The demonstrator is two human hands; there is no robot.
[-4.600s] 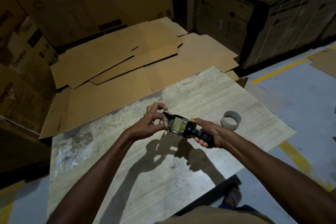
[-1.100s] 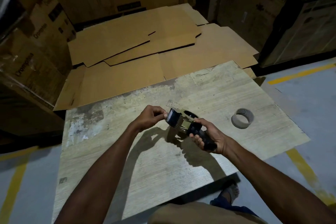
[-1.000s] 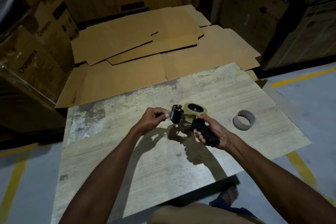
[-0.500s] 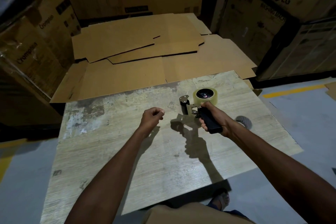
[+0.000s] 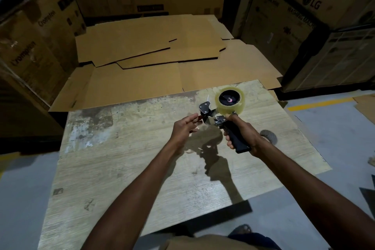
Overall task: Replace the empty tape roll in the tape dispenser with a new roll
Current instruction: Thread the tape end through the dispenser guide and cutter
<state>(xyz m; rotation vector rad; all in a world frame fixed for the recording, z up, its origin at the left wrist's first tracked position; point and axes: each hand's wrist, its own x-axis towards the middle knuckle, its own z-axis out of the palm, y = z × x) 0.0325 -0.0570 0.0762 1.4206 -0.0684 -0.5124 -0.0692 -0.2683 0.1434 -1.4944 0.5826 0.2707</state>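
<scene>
Left hand [image 5: 185,128] returned, pinching tape dispenser [image 5: 218,121], right hand [image 5: 243,135] gripping it, one new roll [image 5: 230,105], one empty roll [image 5: 269,137]

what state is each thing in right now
dispenser: held up by its handle, loaded
new roll: full, mounted on the dispenser
empty roll: lying on the table, partly hidden behind the right wrist
right hand: grips the dispenser's handle
left hand: fingers curled at the dispenser's front end; cannot tell if it pinches anything
cardboard sheets: flattened, stacked beyond the table
</scene>
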